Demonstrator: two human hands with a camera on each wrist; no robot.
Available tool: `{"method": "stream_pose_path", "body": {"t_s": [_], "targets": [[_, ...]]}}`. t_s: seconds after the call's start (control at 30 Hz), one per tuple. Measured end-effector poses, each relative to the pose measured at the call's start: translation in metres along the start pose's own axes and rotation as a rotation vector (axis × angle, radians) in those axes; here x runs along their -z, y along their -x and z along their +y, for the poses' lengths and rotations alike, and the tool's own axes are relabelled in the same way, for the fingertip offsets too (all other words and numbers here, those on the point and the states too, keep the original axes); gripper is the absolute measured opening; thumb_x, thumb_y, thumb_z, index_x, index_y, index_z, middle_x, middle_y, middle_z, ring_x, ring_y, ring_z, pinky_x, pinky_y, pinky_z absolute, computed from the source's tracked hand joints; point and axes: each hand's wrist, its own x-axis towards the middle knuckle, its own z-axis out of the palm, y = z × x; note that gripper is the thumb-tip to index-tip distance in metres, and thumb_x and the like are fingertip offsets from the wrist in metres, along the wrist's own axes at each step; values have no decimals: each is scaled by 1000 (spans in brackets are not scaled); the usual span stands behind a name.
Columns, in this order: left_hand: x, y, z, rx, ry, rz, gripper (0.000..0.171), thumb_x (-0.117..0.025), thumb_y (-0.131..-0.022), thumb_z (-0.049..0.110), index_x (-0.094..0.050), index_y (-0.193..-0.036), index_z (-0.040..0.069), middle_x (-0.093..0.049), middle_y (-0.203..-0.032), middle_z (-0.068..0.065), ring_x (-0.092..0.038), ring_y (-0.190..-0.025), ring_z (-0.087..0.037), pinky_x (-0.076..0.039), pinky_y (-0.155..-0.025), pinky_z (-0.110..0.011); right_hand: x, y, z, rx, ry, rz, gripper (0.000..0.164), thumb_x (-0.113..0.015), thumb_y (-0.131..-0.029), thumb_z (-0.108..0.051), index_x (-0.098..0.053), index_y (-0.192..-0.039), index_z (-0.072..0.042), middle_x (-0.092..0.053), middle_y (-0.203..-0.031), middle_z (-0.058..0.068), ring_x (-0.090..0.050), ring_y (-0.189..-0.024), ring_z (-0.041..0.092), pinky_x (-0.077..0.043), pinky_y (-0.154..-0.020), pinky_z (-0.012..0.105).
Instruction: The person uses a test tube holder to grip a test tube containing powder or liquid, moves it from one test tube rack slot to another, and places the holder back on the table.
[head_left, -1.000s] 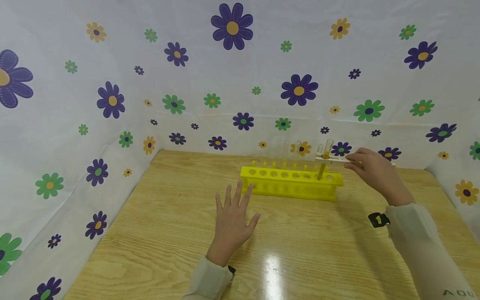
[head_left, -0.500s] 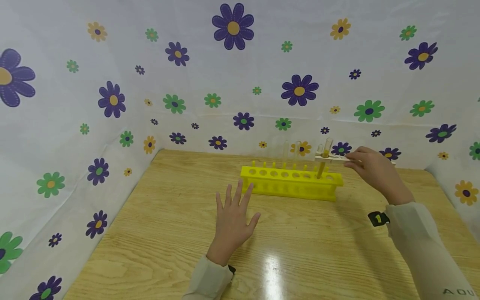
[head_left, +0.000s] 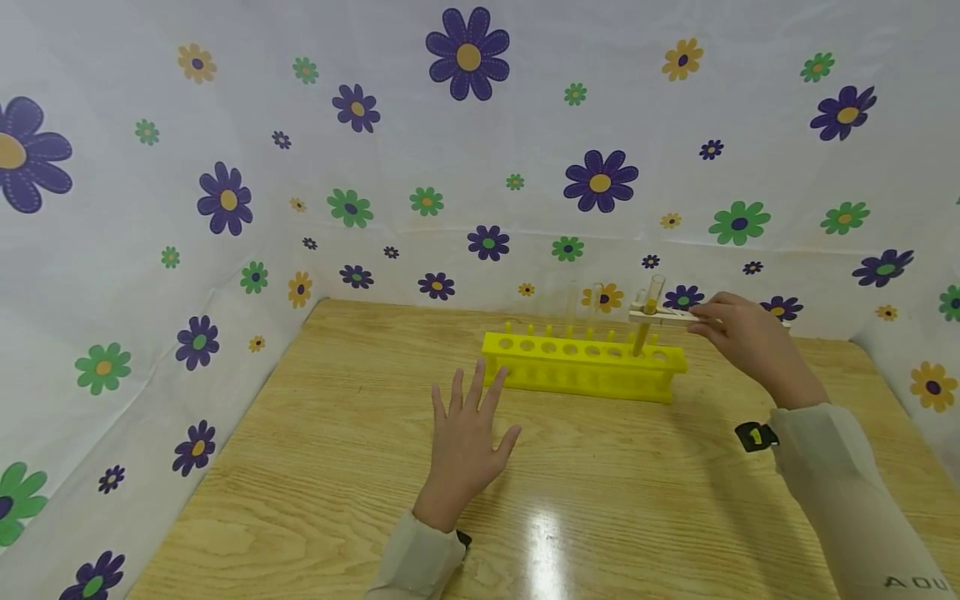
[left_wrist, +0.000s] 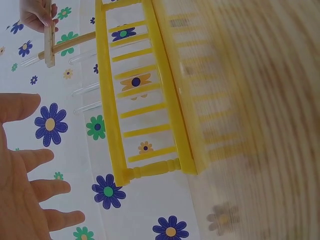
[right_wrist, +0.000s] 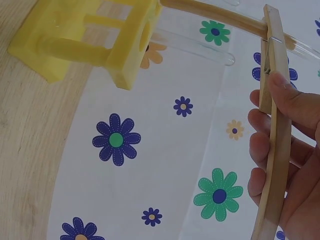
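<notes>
My right hand (head_left: 750,343) grips a wooden test tube holder (right_wrist: 277,150) by its handle. Clamped in the holder is a test tube (head_left: 647,312) with amber-brown liquid, tilted slightly, its mouth upward. The tube's lower end meets the top plate of the yellow test tube rack (head_left: 581,389), near a hole toward the right end; whether it sits inside the hole I cannot tell. In front of the rack's left part, my left hand (head_left: 463,442) lies palm down with fingers spread, holding nothing. The left wrist view shows its fingers (left_wrist: 50,189) apart from the rack.
Clear upside-down tubes (head_left: 596,302) stand on pegs behind the rack; another clear tube (right_wrist: 200,52) shows in the right wrist view. A flower-printed sheet (head_left: 420,150) encloses the wood-grain table (head_left: 315,467) at the back and sides.
The right hand, holder and amber tube have risen very slightly. Left hand and rack stay where they were.
</notes>
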Motion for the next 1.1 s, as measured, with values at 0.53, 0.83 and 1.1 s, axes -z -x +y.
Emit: {"method": "stream_pose_path", "body": {"t_s": [0.53, 0.83, 1.1], "targets": [[0, 0, 0, 2, -4, 4, 74, -57, -89, 45, -24, -150, 21, -26, -155, -13, -26, -140, -42, -20, -106, -68, 1, -2, -2, 1, -9, 0, 27, -63, -89, -15, -67, -110, 2, -65, -97, 18, -60, -77, 25, -52, -73, 47], [2, 0, 0, 7, -1, -2, 73, -56, -89, 45, -24, -150, 21, -26, -155, -13, -26, -140, -42, -20, -106, -68, 0, -3, -1, 3, -7, 0, 26, -63, -89, -16, -67, -109, 2, -65, -95, 16, -59, -76, 25, -52, -73, 47], [2, 0, 0, 7, -4, 6, 73, -57, -89, 44, -24, -150, 21, -27, -155, -12, -27, -139, -42, -21, -106, -68, 4, -3, -5, 5, -10, -2, 27, -63, -89, -17, -67, -109, 2, -65, -95, 17, -59, -74, 24, -52, -72, 47]]}}
